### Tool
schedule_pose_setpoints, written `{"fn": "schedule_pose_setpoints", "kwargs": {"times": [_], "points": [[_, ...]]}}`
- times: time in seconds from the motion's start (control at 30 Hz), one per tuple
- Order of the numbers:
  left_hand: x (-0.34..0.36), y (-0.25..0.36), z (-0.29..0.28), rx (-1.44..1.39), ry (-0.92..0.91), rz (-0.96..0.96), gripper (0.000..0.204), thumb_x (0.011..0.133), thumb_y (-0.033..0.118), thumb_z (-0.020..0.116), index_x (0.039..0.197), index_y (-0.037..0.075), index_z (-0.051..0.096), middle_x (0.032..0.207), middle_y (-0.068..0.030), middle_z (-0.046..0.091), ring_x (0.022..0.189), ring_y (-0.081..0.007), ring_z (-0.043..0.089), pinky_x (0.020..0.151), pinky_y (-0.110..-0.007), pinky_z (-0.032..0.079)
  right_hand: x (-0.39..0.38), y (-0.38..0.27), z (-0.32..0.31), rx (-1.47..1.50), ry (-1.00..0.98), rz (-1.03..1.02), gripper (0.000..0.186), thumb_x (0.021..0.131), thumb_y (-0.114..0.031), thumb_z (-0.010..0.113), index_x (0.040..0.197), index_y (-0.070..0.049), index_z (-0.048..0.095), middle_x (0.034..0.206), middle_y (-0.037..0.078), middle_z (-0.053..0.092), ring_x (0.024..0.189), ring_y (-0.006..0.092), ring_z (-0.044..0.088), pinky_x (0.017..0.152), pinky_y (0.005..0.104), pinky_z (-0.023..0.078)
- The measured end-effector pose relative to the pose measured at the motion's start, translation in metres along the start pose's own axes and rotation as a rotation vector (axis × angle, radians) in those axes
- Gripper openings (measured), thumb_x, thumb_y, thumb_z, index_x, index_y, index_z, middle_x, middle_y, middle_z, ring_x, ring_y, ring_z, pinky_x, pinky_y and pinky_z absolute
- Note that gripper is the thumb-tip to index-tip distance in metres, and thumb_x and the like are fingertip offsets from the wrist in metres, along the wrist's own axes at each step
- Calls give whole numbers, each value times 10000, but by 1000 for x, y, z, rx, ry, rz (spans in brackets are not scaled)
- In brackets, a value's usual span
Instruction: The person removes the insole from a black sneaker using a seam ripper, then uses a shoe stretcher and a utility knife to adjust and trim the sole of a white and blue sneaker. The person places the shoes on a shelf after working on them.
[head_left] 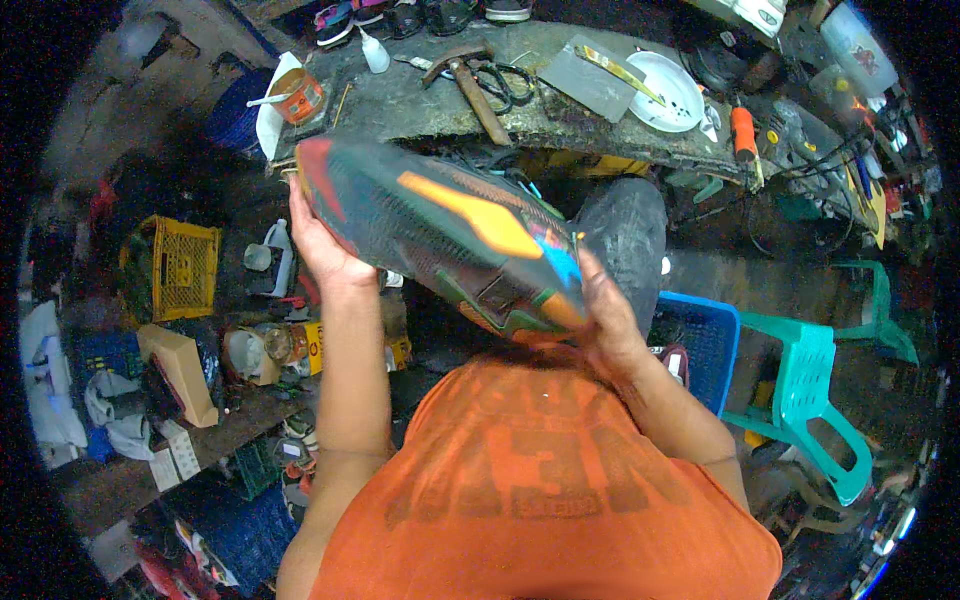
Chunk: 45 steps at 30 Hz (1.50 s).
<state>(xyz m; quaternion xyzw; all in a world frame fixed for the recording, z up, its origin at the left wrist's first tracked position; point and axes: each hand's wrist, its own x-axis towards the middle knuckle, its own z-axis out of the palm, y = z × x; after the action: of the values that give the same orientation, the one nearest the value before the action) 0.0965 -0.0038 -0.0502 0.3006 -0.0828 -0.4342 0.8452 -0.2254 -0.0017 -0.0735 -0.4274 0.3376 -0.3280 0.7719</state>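
Observation:
Between my two hands I hold a shoe (420, 225), tilted, with its dark textured sole facing up. Orange, blue, red and green patches mark it, and motion blurs it slightly. My left hand (328, 248) is closed around the end on the left, most of its fingers hidden underneath. At the lower right end, my right hand (612, 318) grips the shoe with the thumb on its edge. Just beyond it, a wooden-handled hammer (478, 98) and black-handled scissors (507, 88) lie on the workbench (400, 115).
On the bench are an orange tub (300, 98), a white squeeze bottle (374, 52), a grey sheet (590, 78) and a white plate (665, 92). A yellow crate (186, 268) is at left. To the right are a blue basket (700, 345) and a green plastic stool (806, 375).

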Motion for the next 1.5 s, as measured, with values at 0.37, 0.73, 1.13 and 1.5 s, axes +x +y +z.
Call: {"fn": "schedule_pose_setpoints", "kwargs": {"times": [0.37, 0.73, 1.13, 1.5], "points": [[-44, 17, 43, 167, 6, -322, 462, 992, 396, 631, 1291, 47, 580, 1258, -118, 642, 1167, -268, 598, 1084, -429, 431, 21, 29, 5, -210, -4, -106, 980, 793, -413, 840, 1529, 26, 365, 1476, 172, 508, 1354, 272, 512, 1162, 386, 368], [-34, 45, 21, 137, -247, -424, 509, 1036, 384, 541, 1363, -5, 526, 1261, -166, 634, 1183, -256, 596, 1036, -394, 468, 37, 14, -5, 418, -432, 90, 807, 937, -528, 632, 1485, 27, 424, 1423, 163, 568, 1253, 266, 608, 1089, 394, 466], [-71, -27, -31, 245, -273, 4, 952, 862, 775, 555, 1549, 144, 366, 1602, -120, 370, 1450, -340, 382, 1209, -525, 293, 27, -42, 9, 250, -109, -25, 877, 810, -422, 830, 1467, -30, 401, 1392, 142, 575, 1287, 279, 579, 1107, 442, 447], [-47, 27, 2, 783, -576, -65, 1434, 566, 821, 774, 1608, 70, 136, 1606, -254, 321, 1467, -381, 379, 1178, -518, 332, 57, -131, 60, -1021, -236, -328, 983, 756, -398, 867, 1475, 72, 391, 1347, 240, 602, 1177, 333, 648, 1034, 397, 504]]}}
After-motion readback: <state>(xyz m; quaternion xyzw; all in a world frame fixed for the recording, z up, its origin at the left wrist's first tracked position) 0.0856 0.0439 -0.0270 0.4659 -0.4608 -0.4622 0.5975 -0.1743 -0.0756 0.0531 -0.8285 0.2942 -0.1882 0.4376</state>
